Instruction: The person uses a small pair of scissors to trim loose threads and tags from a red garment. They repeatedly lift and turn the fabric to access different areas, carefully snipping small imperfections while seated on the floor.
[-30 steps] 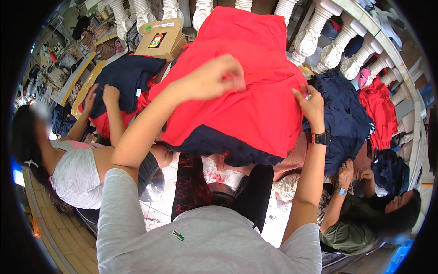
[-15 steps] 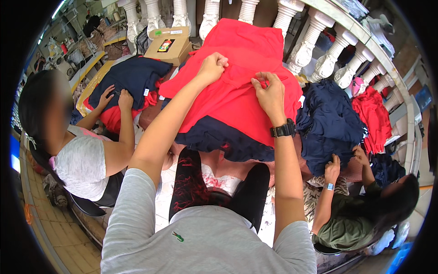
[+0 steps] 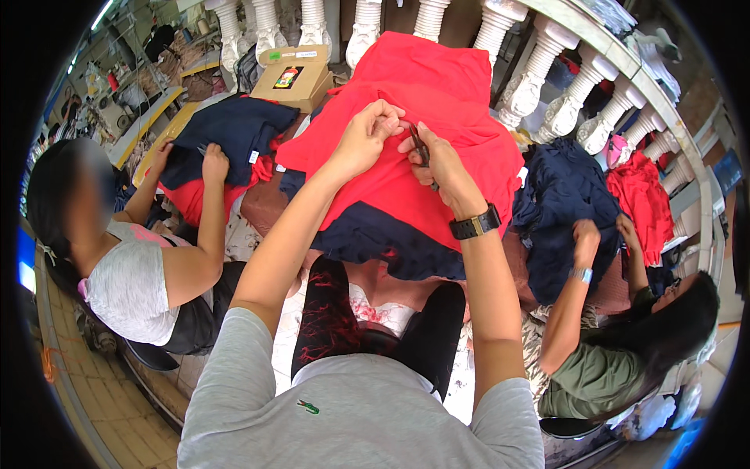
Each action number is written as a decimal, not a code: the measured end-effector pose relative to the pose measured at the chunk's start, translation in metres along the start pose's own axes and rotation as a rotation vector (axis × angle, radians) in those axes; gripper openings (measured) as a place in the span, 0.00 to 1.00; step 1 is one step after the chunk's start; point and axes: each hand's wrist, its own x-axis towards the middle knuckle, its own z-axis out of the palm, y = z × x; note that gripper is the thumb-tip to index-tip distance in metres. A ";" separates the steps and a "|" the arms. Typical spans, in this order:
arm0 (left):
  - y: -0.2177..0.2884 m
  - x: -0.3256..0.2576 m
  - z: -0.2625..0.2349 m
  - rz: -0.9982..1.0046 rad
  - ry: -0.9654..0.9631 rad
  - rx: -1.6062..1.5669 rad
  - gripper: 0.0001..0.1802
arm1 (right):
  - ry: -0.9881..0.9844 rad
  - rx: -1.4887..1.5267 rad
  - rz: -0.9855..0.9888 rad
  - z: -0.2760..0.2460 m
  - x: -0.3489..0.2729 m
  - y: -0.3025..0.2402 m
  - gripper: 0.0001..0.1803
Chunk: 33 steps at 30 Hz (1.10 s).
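Partly hidden, dark snips [image 3: 420, 147] in the right hand [image 3: 448, 168].

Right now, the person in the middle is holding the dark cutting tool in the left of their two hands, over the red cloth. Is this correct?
Not the left: the head view shows the dark cutting tool in the right hand, over the red cloth.
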 end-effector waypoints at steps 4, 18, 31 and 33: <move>-0.003 -0.003 -0.004 0.048 -0.004 -0.016 0.07 | 0.022 -0.078 0.002 -0.002 0.006 -0.006 0.30; 0.001 -0.013 -0.012 0.173 -0.090 0.262 0.04 | 0.057 -0.168 -0.089 0.000 0.021 -0.002 0.30; -0.005 0.036 0.038 0.453 -0.078 0.627 0.11 | 0.278 -0.901 -0.445 -0.118 0.039 -0.006 0.15; 0.003 0.028 0.054 0.371 -0.064 0.559 0.12 | 0.313 -0.850 -0.518 -0.112 0.023 -0.008 0.16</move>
